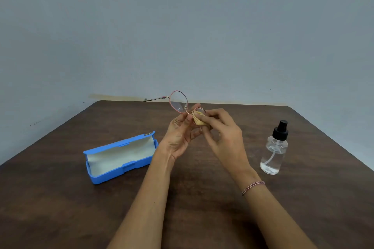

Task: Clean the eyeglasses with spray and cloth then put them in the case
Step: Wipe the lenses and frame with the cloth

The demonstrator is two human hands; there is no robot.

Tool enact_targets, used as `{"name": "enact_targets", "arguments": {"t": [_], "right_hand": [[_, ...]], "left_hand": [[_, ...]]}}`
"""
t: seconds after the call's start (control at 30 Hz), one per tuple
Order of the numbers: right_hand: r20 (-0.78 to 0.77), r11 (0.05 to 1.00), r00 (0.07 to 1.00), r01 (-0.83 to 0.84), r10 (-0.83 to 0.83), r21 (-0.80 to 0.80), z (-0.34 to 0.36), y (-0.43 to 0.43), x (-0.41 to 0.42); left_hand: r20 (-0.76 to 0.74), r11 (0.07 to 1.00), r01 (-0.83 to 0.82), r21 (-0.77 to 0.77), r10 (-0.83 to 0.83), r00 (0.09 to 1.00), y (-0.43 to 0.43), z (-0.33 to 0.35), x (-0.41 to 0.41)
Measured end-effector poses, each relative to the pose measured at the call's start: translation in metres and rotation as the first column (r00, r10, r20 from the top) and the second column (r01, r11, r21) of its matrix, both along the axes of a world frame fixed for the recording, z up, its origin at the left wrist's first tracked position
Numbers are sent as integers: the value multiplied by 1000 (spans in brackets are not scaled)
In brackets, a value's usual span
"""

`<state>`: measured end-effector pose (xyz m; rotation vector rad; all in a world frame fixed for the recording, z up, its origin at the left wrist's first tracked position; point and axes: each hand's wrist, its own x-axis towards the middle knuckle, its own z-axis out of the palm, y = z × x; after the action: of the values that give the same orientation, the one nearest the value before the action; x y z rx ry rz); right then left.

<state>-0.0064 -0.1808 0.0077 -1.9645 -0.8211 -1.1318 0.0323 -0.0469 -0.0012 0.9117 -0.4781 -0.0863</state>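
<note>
Thin pink-rimmed eyeglasses [179,102] are held up above the middle of the table, one temple arm sticking out to the left. My left hand [179,135] pinches the frame near the bridge. My right hand [221,131] pinches a folded tan cloth [199,119] around the right lens, which the cloth mostly hides. The left lens is bare. A blue case [121,156] lies open on the table to the left, its pale lining showing. A clear spray bottle [274,150] with a black nozzle stands upright to the right.
The dark brown wooden table [60,198] runs back to a grey wall [182,26]. Its far edge lies just behind the glasses. A beaded bracelet [253,187] is on my right wrist.
</note>
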Motion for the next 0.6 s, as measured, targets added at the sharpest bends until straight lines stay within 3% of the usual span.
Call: {"name": "enact_targets", "arguments": {"t": [0.2, 0.43, 0.6], "right_hand": [[-18, 997, 998, 68, -67, 42, 2, -4, 4], [-34, 998, 998, -46, 44, -47, 0, 0, 3], [-22, 997, 997, 79, -79, -26, 0, -2, 5]], "left_hand": [[-14, 999, 24, 39, -24, 1000, -1, -3, 0], [-14, 998, -9, -56, 9, 1000, 2, -3, 2], [-5, 1000, 3, -14, -3, 1000, -1, -4, 2]]}}
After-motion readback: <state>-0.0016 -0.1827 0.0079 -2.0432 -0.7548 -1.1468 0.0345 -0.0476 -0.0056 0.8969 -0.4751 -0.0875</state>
